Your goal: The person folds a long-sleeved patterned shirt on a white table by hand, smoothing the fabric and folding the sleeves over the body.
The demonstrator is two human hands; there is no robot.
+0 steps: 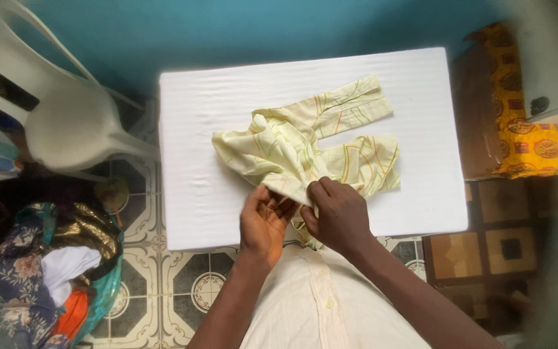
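Note:
A pale yellow shirt [305, 145] with thin orange and green lines lies crumpled on a white table [201, 116], its sleeves stretching towards the far right. My left hand [264, 218] grips the near edge of the shirt from below, fingers curled into the cloth. Right beside it, my right hand [338, 214] is closed on the same bunched part of the shirt at the table's near edge. Some of the fabric hangs down between my hands over the edge.
A white plastic chair [66, 123] stands to the left of the table. A heap of colourful clothes [46, 271] lies on the tiled floor at lower left. A box draped with yellow patterned cloth [524, 110] sits at the right.

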